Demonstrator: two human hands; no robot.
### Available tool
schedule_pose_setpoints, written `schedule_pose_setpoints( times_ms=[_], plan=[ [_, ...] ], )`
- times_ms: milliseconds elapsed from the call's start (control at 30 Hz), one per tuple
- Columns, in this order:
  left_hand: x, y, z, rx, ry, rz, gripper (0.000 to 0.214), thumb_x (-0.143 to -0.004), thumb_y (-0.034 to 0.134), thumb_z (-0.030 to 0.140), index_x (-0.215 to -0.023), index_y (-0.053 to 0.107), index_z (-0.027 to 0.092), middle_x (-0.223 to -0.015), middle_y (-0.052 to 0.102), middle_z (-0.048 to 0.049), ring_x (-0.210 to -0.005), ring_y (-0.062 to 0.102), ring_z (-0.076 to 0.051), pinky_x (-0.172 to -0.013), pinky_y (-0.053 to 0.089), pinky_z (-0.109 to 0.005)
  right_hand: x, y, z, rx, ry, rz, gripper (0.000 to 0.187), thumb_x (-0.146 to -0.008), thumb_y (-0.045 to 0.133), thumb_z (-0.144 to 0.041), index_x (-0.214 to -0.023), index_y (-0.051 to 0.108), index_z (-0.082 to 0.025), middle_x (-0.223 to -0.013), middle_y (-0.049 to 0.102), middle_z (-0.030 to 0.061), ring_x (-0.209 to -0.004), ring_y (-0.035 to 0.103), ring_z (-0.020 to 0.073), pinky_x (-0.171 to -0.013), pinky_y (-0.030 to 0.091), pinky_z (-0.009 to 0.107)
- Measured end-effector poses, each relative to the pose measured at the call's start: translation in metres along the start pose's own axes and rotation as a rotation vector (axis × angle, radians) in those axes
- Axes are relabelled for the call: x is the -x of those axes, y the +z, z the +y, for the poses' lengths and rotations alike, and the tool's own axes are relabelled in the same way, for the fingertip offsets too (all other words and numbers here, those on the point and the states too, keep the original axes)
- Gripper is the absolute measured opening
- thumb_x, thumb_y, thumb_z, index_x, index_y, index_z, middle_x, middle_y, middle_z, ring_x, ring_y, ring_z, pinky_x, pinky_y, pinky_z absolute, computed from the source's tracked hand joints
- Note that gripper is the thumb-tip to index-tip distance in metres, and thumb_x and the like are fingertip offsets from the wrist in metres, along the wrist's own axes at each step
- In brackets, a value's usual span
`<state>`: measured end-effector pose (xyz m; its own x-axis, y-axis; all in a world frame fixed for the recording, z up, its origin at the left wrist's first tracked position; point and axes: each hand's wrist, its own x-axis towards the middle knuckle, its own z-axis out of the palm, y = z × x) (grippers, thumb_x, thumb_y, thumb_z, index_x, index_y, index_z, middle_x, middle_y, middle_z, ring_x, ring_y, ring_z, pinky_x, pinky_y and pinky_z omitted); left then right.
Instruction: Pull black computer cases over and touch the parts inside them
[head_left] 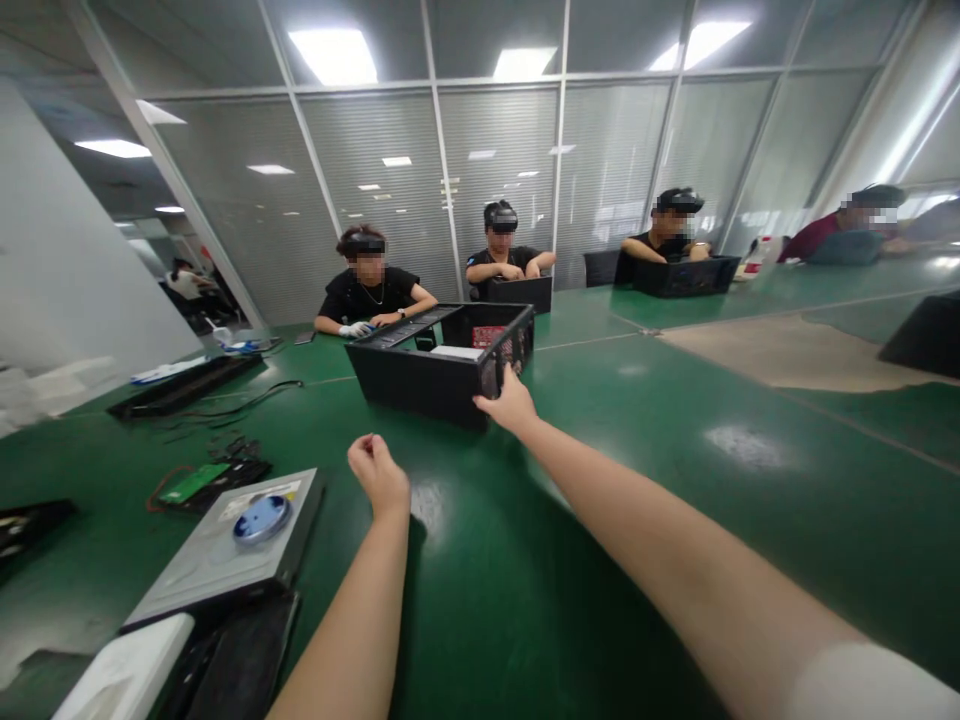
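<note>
An open black computer case (420, 385) lies on the green table (615, 480) ahead of me, with a red circuit board visible inside. My right hand (510, 405) reaches out and grips the case's near right corner. My left hand (379, 472) hovers over the table in a loose fist, apart from the case, with nothing visible in it. To its left lies a grey optical drive (225, 560) with a blue disc-shaped thing (261, 520) on top.
A green circuit board with wires (196, 483) and a black side panel (184, 385) lie at the left. A white object (127, 675) sits at the near left. Several people with headsets sit at the far side beside black cases (686, 277).
</note>
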<state>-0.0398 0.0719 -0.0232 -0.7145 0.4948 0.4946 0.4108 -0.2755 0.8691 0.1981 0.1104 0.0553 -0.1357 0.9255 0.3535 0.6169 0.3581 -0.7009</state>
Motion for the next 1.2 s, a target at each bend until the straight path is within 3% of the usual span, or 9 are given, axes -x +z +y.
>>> schedule_pose_setpoints(
  times_ms=[100, 200, 267, 367, 500, 600, 700, 867, 1200],
  plan=[
    [-0.001, 0.000, -0.005, -0.012, 0.044, -0.084, 0.026, -0.095, 0.047, 0.045, -0.104, 0.052, 0.021, -0.103, 0.055, -0.0064, -0.100, 0.054, -0.021, -0.097, 0.043, -0.039, -0.019, 0.033, -0.012, 0.000, 0.024, 0.006, 0.067, -0.098, 0.050, -0.035, -0.153, 0.022, -0.008, -0.151, 0.038, 0.0297, -0.140, 0.039, 0.0368, -0.112, 0.031, 0.060],
    [-0.002, 0.007, -0.009, -0.024, 0.064, -0.114, 0.025, -0.097, 0.045, 0.045, -0.102, 0.052, 0.021, -0.101, 0.056, -0.0066, -0.098, 0.054, -0.022, -0.097, 0.042, -0.041, 0.011, 0.059, -0.014, 0.001, -0.124, -0.072, 0.056, -0.091, 0.062, -0.032, -0.141, 0.043, -0.014, -0.145, 0.050, 0.0193, -0.135, 0.047, 0.0303, -0.111, 0.037, 0.050],
    [-0.001, 0.014, -0.010, -0.031, 0.076, -0.148, 0.024, -0.096, 0.046, 0.044, -0.100, 0.053, 0.021, -0.099, 0.056, -0.0067, -0.098, 0.054, -0.022, -0.096, 0.042, -0.041, 0.035, 0.060, -0.011, 0.010, -0.230, -0.120, 0.052, -0.088, 0.066, -0.030, -0.136, 0.049, -0.017, -0.144, 0.052, 0.0163, -0.135, 0.047, 0.0278, -0.111, 0.038, 0.047],
    [0.002, 0.019, -0.006, -0.037, 0.102, -0.205, 0.023, -0.096, 0.048, 0.044, -0.098, 0.055, 0.022, -0.098, 0.058, -0.0062, -0.098, 0.055, -0.023, -0.097, 0.042, -0.041, 0.058, 0.036, -0.009, 0.025, -0.349, -0.180, 0.049, -0.088, 0.065, -0.030, -0.133, 0.053, -0.018, -0.146, 0.049, 0.0160, -0.137, 0.045, 0.0262, -0.112, 0.037, 0.045],
    [0.005, 0.016, -0.002, -0.037, 0.098, -0.226, 0.024, -0.097, 0.048, 0.044, -0.099, 0.055, 0.021, -0.097, 0.059, -0.0054, -0.094, 0.056, -0.021, -0.094, 0.044, -0.038, 0.091, -0.025, 0.000, 0.099, -0.439, -0.290, 0.043, -0.088, 0.065, -0.030, -0.129, 0.057, -0.019, -0.145, 0.052, 0.0157, -0.135, 0.048, 0.0287, -0.111, 0.039, 0.051],
    [0.005, 0.015, -0.001, -0.030, 0.084, -0.240, 0.024, -0.096, 0.048, 0.043, -0.099, 0.055, 0.020, -0.097, 0.059, -0.0055, -0.091, 0.057, -0.020, -0.090, 0.045, -0.036, 0.136, -0.070, 0.022, 0.159, -0.379, -0.345, 0.043, -0.090, 0.063, -0.032, -0.131, 0.056, -0.021, -0.145, 0.051, 0.0162, -0.134, 0.050, 0.0297, -0.109, 0.042, 0.053],
    [0.004, 0.017, -0.001, -0.029, 0.087, -0.273, 0.025, -0.096, 0.049, 0.044, -0.098, 0.056, 0.020, -0.096, 0.060, -0.0053, -0.089, 0.058, -0.019, -0.087, 0.045, -0.034, 0.182, -0.098, 0.049, 0.134, -0.276, -0.299, 0.039, -0.091, 0.062, -0.029, -0.129, 0.056, -0.021, -0.139, 0.054, 0.0155, -0.129, 0.054, 0.0269, -0.108, 0.045, 0.050],
    [0.007, 0.017, 0.003, -0.056, 0.114, -0.322, 0.024, -0.095, 0.051, 0.043, -0.098, 0.058, 0.020, -0.094, 0.061, -0.0047, -0.087, 0.058, -0.018, -0.085, 0.046, -0.033, 0.198, -0.098, 0.067, 0.089, -0.359, -0.152, 0.034, -0.090, 0.059, -0.021, -0.124, 0.055, -0.021, -0.128, 0.059, 0.0137, -0.122, 0.056, 0.0254, -0.104, 0.047, 0.047],
    [0.017, 0.008, 0.042, -0.090, 0.195, -0.368, 0.021, -0.091, 0.057, 0.041, -0.098, 0.059, 0.020, -0.088, 0.060, -0.0027, -0.080, 0.059, -0.019, -0.078, 0.047, -0.033, 0.187, -0.084, 0.066, 0.140, -0.471, -0.146, 0.026, -0.083, 0.058, -0.015, -0.109, 0.058, -0.019, -0.114, 0.062, 0.0118, -0.107, 0.058, 0.0248, -0.093, 0.046, 0.042]
  ],
)
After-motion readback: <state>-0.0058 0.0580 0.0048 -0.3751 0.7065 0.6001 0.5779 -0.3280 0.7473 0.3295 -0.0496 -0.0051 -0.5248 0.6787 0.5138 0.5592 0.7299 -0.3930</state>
